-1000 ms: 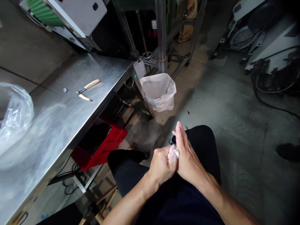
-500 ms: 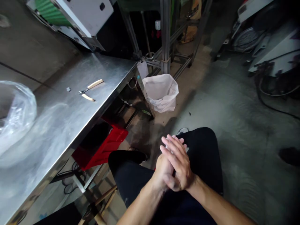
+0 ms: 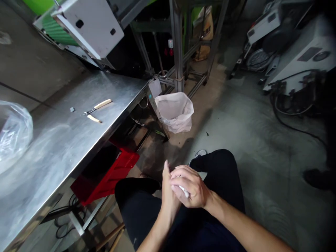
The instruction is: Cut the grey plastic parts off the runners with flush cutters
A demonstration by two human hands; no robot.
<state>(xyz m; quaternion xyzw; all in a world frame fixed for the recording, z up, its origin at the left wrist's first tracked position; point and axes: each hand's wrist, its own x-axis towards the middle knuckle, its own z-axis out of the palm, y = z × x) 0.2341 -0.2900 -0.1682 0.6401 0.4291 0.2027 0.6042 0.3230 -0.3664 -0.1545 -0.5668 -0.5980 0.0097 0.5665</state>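
Both my hands meet above my lap. My right hand (image 3: 193, 185) has its fingers curled over against the left palm. A small white piece (image 3: 184, 191) shows in the curl of the right fingers; its kind cannot be made out. My left hand (image 3: 169, 190) stands on edge against the right one, with a finger or thumb stretched upward and the others hidden behind the right hand. On the metal table to the left lie wire cutters (image 3: 95, 111) with cream handles, spread apart. A tiny grey piece (image 3: 72, 110) rests beside them.
A clear plastic bag (image 3: 15, 131) stands on the metal table (image 3: 60, 150). A white-lined bin (image 3: 175, 112) is by the table's corner, and a red crate (image 3: 110, 178) sits below. Machines with cables (image 3: 296, 77) stand at right. A person's dark shoe (image 3: 319, 178) shows at the right edge.
My hands went from overlapping with extended fingers to the right fingers curled, with a white piece showing. The view shifted slightly, so the table and bin appear lower and further left.
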